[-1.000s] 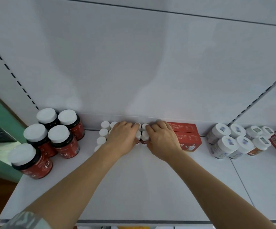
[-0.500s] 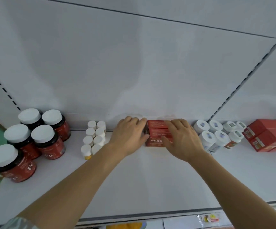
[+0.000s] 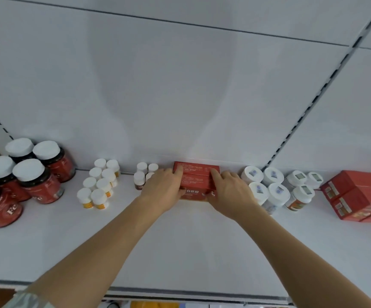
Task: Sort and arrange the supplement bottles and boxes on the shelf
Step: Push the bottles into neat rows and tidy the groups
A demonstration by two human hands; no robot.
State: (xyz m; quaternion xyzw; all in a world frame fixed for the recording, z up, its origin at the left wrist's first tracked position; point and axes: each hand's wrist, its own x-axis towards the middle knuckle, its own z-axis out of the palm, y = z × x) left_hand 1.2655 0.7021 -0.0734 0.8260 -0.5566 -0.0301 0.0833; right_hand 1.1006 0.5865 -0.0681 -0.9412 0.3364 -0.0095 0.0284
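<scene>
While the head view is taking in the white shelf [image 3: 180,252], both hands are holding the red boxes [image 3: 196,176] at its back edge: left hand [image 3: 163,190] gripping the left end, right hand [image 3: 231,194] the right end, fingers curled over. Small white-capped bottles [image 3: 100,185] are standing to the left, white jars [image 3: 269,187] just beside on the right.

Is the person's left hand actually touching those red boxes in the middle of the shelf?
Touching. The head view shows the left hand with fingers laid over the left end of the red boxes, thumb against their front; the right hand grips the other end.
</scene>
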